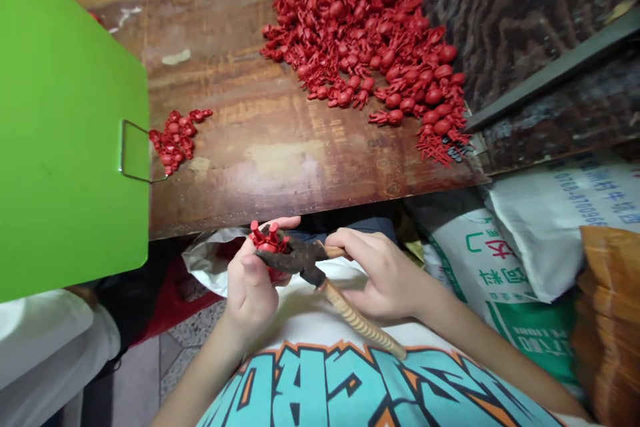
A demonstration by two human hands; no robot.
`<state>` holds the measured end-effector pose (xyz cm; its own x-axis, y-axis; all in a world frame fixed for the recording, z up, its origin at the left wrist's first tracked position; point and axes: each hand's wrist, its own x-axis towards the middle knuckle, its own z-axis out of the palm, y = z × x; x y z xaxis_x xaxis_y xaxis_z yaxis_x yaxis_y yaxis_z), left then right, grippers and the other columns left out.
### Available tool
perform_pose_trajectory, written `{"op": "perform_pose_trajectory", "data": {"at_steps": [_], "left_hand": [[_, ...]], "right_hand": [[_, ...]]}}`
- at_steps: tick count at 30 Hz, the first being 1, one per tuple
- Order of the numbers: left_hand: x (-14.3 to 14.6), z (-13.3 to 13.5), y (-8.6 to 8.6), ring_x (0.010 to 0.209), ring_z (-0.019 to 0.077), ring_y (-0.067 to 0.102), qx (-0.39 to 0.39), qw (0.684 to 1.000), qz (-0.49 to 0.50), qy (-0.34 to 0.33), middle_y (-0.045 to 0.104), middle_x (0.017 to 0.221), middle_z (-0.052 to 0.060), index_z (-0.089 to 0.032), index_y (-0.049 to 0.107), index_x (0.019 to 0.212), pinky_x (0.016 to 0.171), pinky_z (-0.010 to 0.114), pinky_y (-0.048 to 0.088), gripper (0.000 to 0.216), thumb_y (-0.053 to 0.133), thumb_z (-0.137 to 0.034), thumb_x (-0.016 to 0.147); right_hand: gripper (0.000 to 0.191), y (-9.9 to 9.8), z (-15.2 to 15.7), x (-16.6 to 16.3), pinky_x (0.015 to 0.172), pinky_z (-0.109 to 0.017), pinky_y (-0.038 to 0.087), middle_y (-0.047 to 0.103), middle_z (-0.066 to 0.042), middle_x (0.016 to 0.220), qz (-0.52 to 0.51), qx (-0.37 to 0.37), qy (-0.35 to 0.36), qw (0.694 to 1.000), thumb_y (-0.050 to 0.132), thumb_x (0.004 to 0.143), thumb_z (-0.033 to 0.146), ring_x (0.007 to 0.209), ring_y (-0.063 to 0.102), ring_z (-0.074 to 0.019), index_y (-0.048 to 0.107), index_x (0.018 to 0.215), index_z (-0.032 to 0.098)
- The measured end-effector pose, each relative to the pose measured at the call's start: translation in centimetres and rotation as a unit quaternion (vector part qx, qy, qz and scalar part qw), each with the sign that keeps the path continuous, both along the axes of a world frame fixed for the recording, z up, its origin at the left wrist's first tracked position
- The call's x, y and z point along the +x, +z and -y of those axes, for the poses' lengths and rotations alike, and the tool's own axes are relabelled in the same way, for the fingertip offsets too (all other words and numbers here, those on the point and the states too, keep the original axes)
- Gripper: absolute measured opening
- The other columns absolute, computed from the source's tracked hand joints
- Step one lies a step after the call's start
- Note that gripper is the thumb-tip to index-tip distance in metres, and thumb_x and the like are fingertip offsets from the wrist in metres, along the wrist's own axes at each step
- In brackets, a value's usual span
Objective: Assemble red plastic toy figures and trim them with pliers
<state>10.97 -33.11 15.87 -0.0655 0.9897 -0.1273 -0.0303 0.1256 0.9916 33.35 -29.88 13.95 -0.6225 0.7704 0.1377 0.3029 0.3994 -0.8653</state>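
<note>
My left hand [253, 283] is closed round a small red plastic piece [267, 243], held just below the table's front edge. My right hand [383, 273] grips a pair of dark pliers [300, 260] with ribbed tan handles. The pliers' jaws reach left and meet the red piece. A big heap of like red pieces [370, 40] lies on the far right of the brown wooden table [260, 147]. A small cluster of red pieces [175, 137] sits at the table's left.
A green board [65, 133] with a wire handle [133, 150] covers the table's left end. White printed sacks [540, 227] and a stack of orange-brown material [610, 320] lie at the right. A white bag [210, 260] hangs open under my hands. Another person's white sleeve [45, 340] shows bottom left.
</note>
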Motion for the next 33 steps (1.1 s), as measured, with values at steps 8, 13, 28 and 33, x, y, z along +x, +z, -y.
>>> {"op": "perform_pose_trajectory", "data": {"at_steps": [8, 13, 28, 33], "left_hand": [[-1.8, -0.9, 0.3, 0.065, 0.0204, 0.070, 0.124, 0.983, -0.099, -0.098, 0.079, 0.091, 0.009, -0.021, 0.078, 0.131, 0.059, 0.030, 0.055, 0.083, 0.038, -0.086, 0.098], [-1.0, -0.6, 0.9, 0.078, 0.0243, 0.076, 0.131, 0.983, -0.088, -0.098, 0.081, 0.095, 0.011, -0.022, 0.079, 0.123, 0.070, 0.033, 0.061, 0.064, 0.043, -0.072, 0.105], [-0.2, -1.2, 1.6, 0.072, 0.0222, 0.074, 0.182, 0.976, -0.116, 0.025, 0.079, 0.087, 0.009, -0.020, 0.083, 0.101, 0.065, 0.032, 0.058, 0.064, 0.048, -0.074, 0.104], [0.1, -1.0, 1.5, 0.072, 0.0213, 0.073, 0.188, 0.973, -0.132, 0.019, 0.079, 0.086, 0.008, -0.020, 0.083, 0.101, 0.064, 0.031, 0.057, 0.065, 0.041, -0.070, 0.108]], "right_hand": [[0.077, 2.5, -1.0, 1.9, 0.082, -0.041, 0.050, 0.073, -0.011, 0.116, 0.033, -0.066, 0.061, 0.995, 0.052, 0.092, 0.089, 0.099, 0.072, -0.0305, 0.061, 0.126, 0.021], [0.074, 4.1, 0.3, 0.3, 0.085, -0.044, 0.054, 0.070, -0.011, 0.118, 0.120, -0.074, 0.025, 0.990, 0.091, 0.075, 0.067, 0.104, 0.068, -0.0325, 0.057, 0.124, 0.023], [0.024, 3.0, 1.6, -3.4, 0.067, -0.036, 0.041, 0.058, -0.004, 0.086, 0.065, -0.011, -0.076, 0.995, 0.063, 0.078, 0.027, 0.078, 0.056, -0.0243, 0.045, 0.094, 0.025], [0.026, 2.8, 1.8, -3.6, 0.061, -0.034, 0.036, 0.054, 0.000, 0.077, 0.044, -0.014, -0.086, 0.995, 0.061, 0.073, 0.026, 0.068, 0.053, -0.0212, 0.039, 0.088, 0.027]]}}
